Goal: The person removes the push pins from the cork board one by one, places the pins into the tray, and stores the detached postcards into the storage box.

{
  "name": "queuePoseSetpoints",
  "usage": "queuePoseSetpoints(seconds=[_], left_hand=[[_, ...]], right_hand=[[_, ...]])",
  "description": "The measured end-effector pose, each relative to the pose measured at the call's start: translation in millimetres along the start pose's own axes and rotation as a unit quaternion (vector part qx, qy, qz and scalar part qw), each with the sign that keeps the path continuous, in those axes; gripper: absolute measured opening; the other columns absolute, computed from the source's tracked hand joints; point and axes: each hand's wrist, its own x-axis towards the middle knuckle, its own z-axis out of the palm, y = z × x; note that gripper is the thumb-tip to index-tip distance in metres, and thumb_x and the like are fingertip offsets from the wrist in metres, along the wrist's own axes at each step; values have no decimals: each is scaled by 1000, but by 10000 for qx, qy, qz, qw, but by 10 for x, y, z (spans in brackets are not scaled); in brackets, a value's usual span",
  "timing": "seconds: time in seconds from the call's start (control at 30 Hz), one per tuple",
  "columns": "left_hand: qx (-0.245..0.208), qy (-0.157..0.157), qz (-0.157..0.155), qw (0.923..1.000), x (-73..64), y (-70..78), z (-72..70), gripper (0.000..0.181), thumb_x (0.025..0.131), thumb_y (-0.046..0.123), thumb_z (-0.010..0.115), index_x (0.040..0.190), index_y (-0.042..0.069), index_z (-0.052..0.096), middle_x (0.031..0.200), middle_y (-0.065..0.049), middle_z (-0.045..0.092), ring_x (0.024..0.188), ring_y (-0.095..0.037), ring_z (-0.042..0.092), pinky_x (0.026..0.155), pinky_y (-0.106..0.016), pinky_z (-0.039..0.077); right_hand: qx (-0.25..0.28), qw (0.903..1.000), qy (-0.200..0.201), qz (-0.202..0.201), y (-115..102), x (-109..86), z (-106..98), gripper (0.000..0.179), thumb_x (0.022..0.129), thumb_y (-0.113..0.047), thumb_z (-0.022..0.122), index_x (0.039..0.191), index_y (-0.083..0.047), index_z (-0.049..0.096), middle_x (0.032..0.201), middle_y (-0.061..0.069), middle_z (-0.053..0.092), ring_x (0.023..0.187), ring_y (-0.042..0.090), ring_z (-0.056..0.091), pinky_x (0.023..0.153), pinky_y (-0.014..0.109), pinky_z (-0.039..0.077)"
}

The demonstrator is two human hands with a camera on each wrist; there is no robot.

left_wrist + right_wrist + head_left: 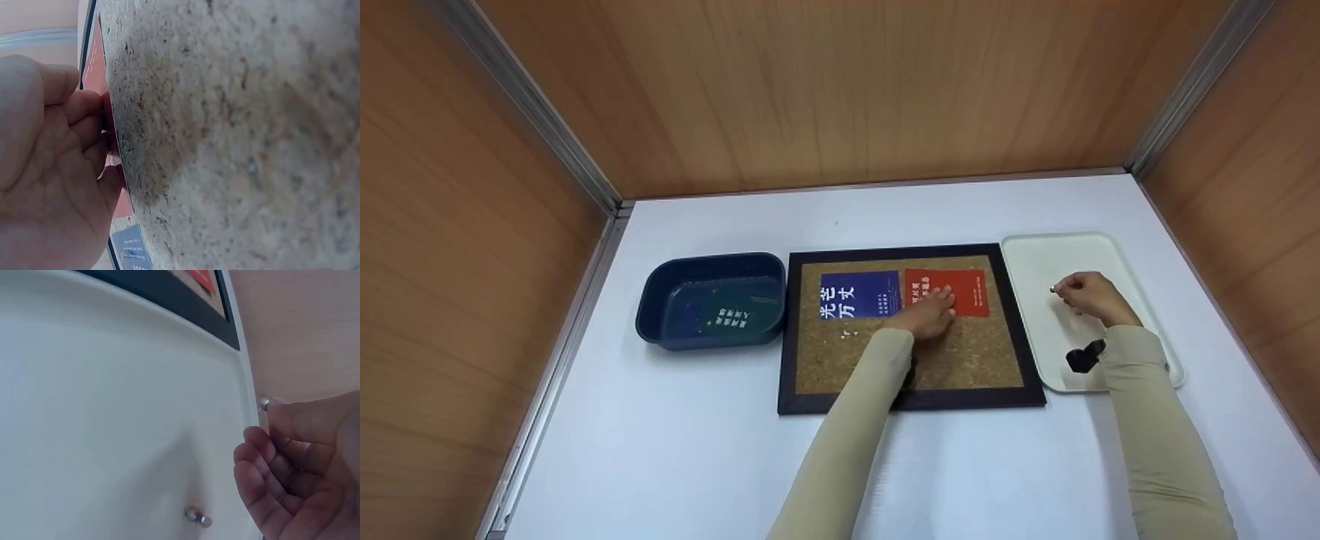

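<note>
My left hand (926, 313) lies over a red card (976, 292) on the cork board (975, 360); its extended fingertips press the card's surface. In the left wrist view those fingers (84, 126) reach along the red card (95, 67). Beside it on the board sits a blue card (866, 292) with white characters. Above the white tray (1035, 259), my right hand (1093, 296) pinches a small silver push pin (264, 403) between thumb and index finger. Another silver push pin (194, 514) lies on the tray below that hand.
Left of the board stands a dark blue basin (649, 311) with a green card (742, 307) inside. A dark frame (789, 360) borders the cork. Wood-grain panels (885, 97) close off the back and both sides of the white table (675, 435).
</note>
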Motion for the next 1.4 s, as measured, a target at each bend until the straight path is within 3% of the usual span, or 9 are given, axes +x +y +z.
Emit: queuePoseSetpoints(seconds=[0.27,0.43,0.53,0.73,1.0,1.4], left_hand=[[45,-3,2,10000,-3,-4,17,51,107,28,22,154,11,17,163,-2,5,150,-17,4,123,-28,8],[-16,5,-52,10000,-1,2,23,51,107,29,24,154,12,18,163,-1,7,150,-16,4,123,-28,9],[-11,2,-74,10000,1,4,27,51,107,29,24,154,12,18,163,-1,7,150,-15,5,123,-27,10],[19,22,-68,10000,4,-2,32,51,107,29,23,154,12,18,163,-1,7,150,-16,4,123,-28,9],[-8,0,-2,10000,15,-11,39,51,107,28,23,154,11,17,163,-2,5,150,-17,4,123,-27,9],[-46,12,47,10000,11,-18,9,50,107,27,24,154,11,17,163,-3,6,150,-17,5,123,-28,9]], right_hand=[[-244,9993,294,2,159,-54,-47,36,98,-21,46,111,9,61,106,24,65,77,12,53,66,21,41],[-174,9993,270,196,241,-82,-72,40,100,-26,45,114,9,58,125,29,58,95,16,50,78,23,39],[-133,9990,304,306,281,-97,-89,43,100,-28,45,115,10,57,129,29,55,96,15,50,78,23,39],[-92,9984,349,429,349,-115,-116,45,100,-30,46,116,11,57,125,29,56,92,13,50,74,21,40],[-179,9972,272,672,464,-147,-137,49,100,-33,44,119,11,55,128,32,51,111,36,48,85,34,40],[-316,9957,131,861,525,-190,-178,48,98,-34,47,118,8,56,107,17,60,98,28,50,76,29,40]])
